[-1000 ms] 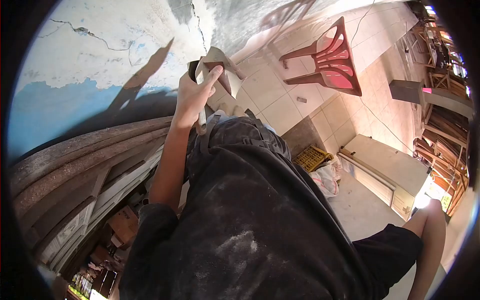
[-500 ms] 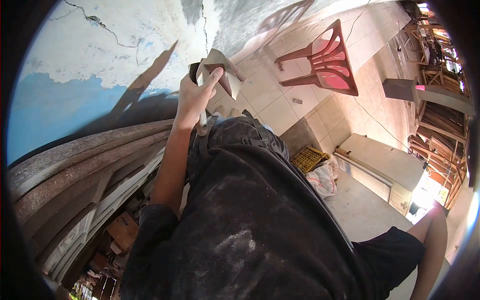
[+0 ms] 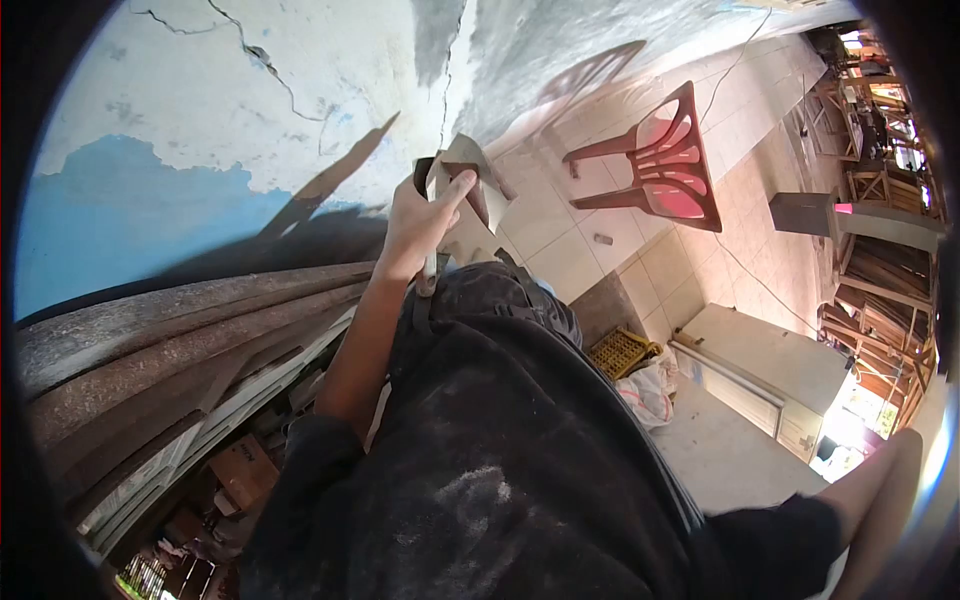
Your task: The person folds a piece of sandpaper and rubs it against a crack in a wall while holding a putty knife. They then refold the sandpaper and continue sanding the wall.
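My left hand (image 3: pixel 420 222) is closed around a folded sheet that looks like sandpaper (image 3: pixel 488 205), grey-beige outside and brown inside, with the thumb pressed on it. The same hand grips a tool whose pale handle (image 3: pixel 428 275) sticks out below the fist; its other end is mostly hidden, so its kind is unclear. Beside the hand stands a wall (image 3: pixel 300 60) with flaking white and blue paint and long cracks. The hand's shadow falls on it. On the right, my bent right arm (image 3: pixel 885 480) shows, but its hand is out of view.
A red-brown plastic chair (image 3: pixel 665 165) lies on the tiled floor (image 3: pixel 545 235). Long rough poles (image 3: pixel 190 300) run along the wall at left. A yellow crate (image 3: pixel 618 352), a white sack (image 3: pixel 650 390) and a pale cabinet (image 3: pixel 765 345) are at right.
The whole view has shifted, so wall, chair and floor appear lower. My left hand appears lower and further right, with its grip unchanged. My right elbow appears slightly further right.
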Demonstrator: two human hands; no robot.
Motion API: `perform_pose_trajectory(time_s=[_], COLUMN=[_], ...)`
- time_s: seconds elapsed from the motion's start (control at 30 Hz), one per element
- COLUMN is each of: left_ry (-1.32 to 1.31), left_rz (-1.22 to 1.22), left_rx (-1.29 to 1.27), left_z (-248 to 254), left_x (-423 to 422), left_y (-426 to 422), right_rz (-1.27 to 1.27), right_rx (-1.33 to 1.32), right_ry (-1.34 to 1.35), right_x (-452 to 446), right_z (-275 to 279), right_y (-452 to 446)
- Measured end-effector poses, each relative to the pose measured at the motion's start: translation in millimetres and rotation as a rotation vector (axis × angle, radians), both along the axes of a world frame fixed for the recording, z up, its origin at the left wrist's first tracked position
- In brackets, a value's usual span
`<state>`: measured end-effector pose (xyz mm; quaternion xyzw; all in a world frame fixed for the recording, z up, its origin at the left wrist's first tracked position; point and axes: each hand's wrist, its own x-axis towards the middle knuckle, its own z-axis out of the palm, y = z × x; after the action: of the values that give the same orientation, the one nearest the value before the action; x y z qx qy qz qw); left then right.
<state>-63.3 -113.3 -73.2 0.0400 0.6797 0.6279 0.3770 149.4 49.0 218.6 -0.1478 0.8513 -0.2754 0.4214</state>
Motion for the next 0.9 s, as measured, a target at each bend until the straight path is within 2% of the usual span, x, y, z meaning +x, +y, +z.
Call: perform_pose_trajectory(time_s=[0.2, 0.3, 0.37, 0.47, 0.5, 0.57, 0.63, 0.67, 0.7, 0.8, 0.9], left_ry=[0.038, 0.004, 0.008, 0.012, 0.019, 0.048, 0.140, 0.202, 0.163, 0.088, 0.323], left_rz=[0.014, 0.009, 0.022, -0.003, -0.020, -0.031, -0.072, -0.096, -0.092, -0.081, -0.202], left_rx=[0.068, 0.092, 0.060, 0.117, 0.126, 0.037, -0.043, 0.048, 0.052, 0.052, -0.006], left_z=[-6, -5, 0, 9, 14, 25, 32, 27, 28, 28, 27], left_x=[-8, -12, -10, -9, -10, -8, -13, -16, -18, -19, -20], left_y=[1, -3, -2, -2, -2, 0, -1, -1, -1, 3, 12], right_rz=[-0.148, -0.289, -0.415, -0.636, -0.618, -0.596, -0.674, -0.750, -0.830, -0.861, -0.990], right_rx=[-0.110, -0.243, -0.335, -0.432, -0.414, -0.298, -0.154, -0.098, -0.040, 0.070, 0.034], right_ry=[0.044, 0.154, 0.280, 0.593, 0.850, 1.079, 1.054, 1.055, 1.055, 1.140, 1.179], right_x=[5, -3, -20, -62, -76, -95, -105, -110, -113, -118, -121], right_z=[-4, -19, -47, -130, -178, -234, -261, -273, -285, -296, -300], right_y=[16, 22, 20, 5, 0, -12, -20, -24, -26, -32, -42])
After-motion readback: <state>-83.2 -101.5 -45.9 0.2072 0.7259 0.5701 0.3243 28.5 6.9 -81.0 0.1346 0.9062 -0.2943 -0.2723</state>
